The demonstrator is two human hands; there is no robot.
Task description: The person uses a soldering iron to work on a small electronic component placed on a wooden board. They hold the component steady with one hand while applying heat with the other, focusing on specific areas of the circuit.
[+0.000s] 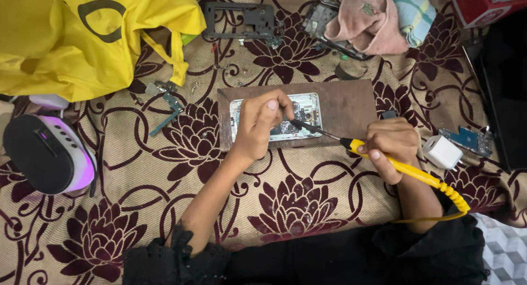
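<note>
**Opened phone on wooden board, both hands at work**

At centre of the patterned cloth lies a brown wooden board, w/ an opened phone flat on it, insides up. Board likely gives a hard, level base over the soft cloth.

Left hand rests on the phone's near half, fingers curled narrow & pressing down, apparently to pin it; thumb raised. Whether something small sits under the fingertips can't be told.

Right hand, just right of the board, is wrapped tight round a yellow-handled soldering iron, held pen-style; its dark tip reaches over the phone's middle, cord trailing back toward the person's black sleeve.

Right of the board: a white charger cube & a blue circuit piece. Beyond the board: a black phone frame & pink cloth over another part. Left of the board: small flex parts, farther off a yellow bag, contents hidden, & a white-and-black device.
</note>
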